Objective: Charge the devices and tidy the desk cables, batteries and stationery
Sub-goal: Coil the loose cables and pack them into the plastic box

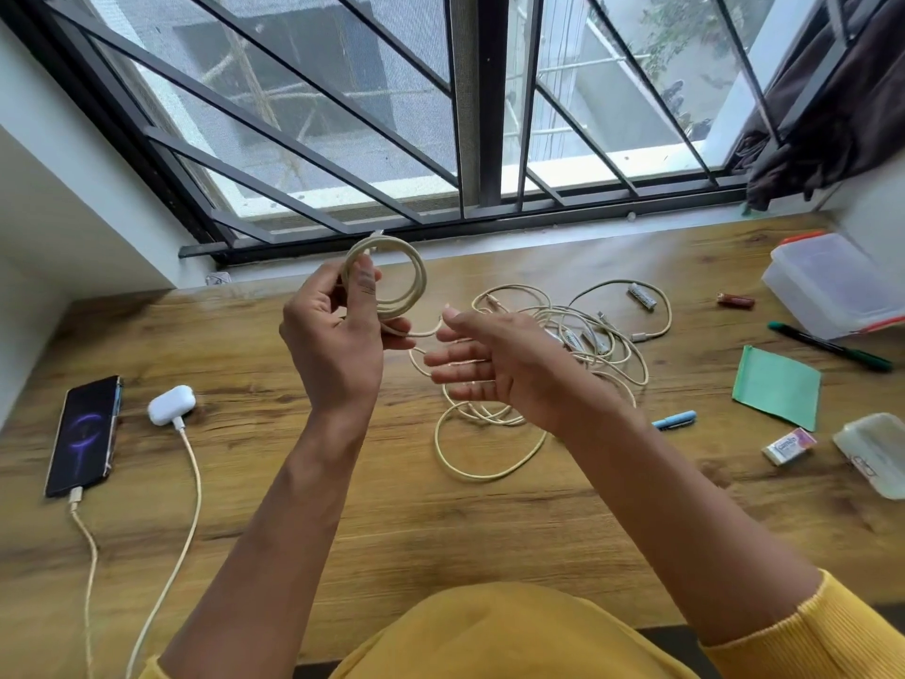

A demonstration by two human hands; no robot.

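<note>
Item: cream charging cable, part-coiled. Left hand fingers pinch coil, held above desk. Right hand fingers spread, holding nothing; loose tail runs beneath them. Advice: feed slack w/ even loops, keep pinch firm.

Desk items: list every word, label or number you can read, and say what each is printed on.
No text reads with certainty.
eraser: coloured brand print on its wrapper, too blurred to read.
silver battery: label print, too small.
red battery: markings too small.
phone: screen shows a purple glow, no legible text.
</note>
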